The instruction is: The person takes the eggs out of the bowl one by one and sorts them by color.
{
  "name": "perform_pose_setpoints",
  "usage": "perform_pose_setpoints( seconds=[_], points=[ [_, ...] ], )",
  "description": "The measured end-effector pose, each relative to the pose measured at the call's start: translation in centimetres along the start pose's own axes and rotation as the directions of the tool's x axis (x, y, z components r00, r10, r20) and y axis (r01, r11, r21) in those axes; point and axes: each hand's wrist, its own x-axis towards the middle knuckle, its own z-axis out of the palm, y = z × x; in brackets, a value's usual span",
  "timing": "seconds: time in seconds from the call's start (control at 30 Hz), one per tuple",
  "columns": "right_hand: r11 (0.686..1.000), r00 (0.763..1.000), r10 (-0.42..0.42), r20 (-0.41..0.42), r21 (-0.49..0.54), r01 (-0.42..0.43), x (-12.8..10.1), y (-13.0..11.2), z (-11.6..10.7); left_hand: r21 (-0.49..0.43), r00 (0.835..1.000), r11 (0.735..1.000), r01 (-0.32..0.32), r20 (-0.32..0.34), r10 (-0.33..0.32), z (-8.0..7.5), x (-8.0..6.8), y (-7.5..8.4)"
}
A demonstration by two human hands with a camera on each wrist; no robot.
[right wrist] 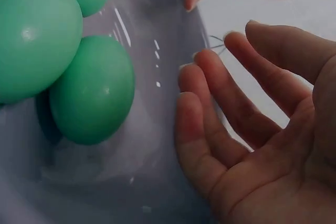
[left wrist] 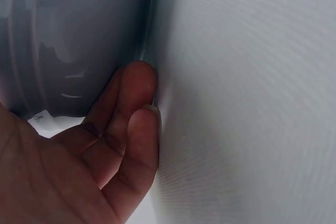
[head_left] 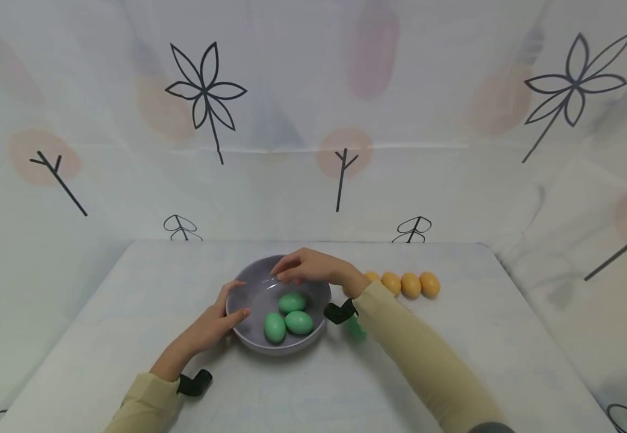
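A grey-purple bowl [head_left: 255, 294] stands on the table with three green eggs [head_left: 299, 323] lying together inside it. My left hand [head_left: 210, 328] grips the bowl's left side, its thumb over the rim; in the left wrist view its fingers [left wrist: 140, 90] curl against the outer wall near the tabletop. Over the far right part of the bowl hovers my right hand [head_left: 316, 266], fingers loosely bent and holding nothing. The right wrist view shows that empty hand [right wrist: 262, 145] beside the green eggs [right wrist: 93, 90].
Several orange-yellow eggs [head_left: 411, 285] form a row right of the bowl, partly covered by my right wrist. Another green object [head_left: 355, 329] lies on the white table [head_left: 454, 343] under the right forearm, mostly hidden. A patterned cloth [head_left: 286, 192] hangs behind the table.
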Motion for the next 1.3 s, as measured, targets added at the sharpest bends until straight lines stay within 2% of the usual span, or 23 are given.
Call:
perform_pose_setpoints(
  seconds=[0.13, 0.3, 0.47, 0.63, 0.77, 1.1, 1.3],
  points=[
    [0.999, 0.998, 0.042, 0.047, 0.003, -0.042, 1.0, 0.4, 0.3, -0.007, 1.000, 1.000, -0.010, 0.007, 0.010, -0.1, 0.0, -0.1],
    [0.997, 0.986, 0.080, 0.148, -0.019, -0.078, 1.4, 0.4, 0.4, 0.001, 1.000, 1.000, -0.008, 0.010, 0.008, -0.1, 0.1, -0.2],
    [0.989, 0.969, 0.125, 0.214, -0.099, -0.106, 1.4, 0.3, 0.5, 0.022, 1.000, 1.000, 0.005, 0.006, -0.005, 0.0, 0.3, -0.4],
    [0.971, 0.963, 0.170, 0.210, -0.205, -0.127, 1.5, 0.2, 0.8, 0.019, 1.000, 1.000, -0.002, 0.010, 0.002, 0.0, 0.4, -0.5],
    [0.962, 0.965, 0.168, 0.204, -0.247, -0.115, 1.6, 0.3, 1.0, 0.018, 1.000, 1.000, -0.007, 0.008, 0.007, 0.0, 0.3, -0.6],
    [0.963, 0.980, 0.129, 0.153, -0.255, -0.087, 1.4, 0.2, 1.0, 0.018, 1.000, 1.000, 0.005, 0.000, -0.005, 0.0, 0.1, -0.4],
    [0.956, 0.990, 0.101, 0.094, -0.283, -0.071, 0.9, 0.0, 0.7, 0.008, 1.000, 1.000, -0.011, 0.005, 0.011, 0.0, 0.0, -0.4]
  ],
)
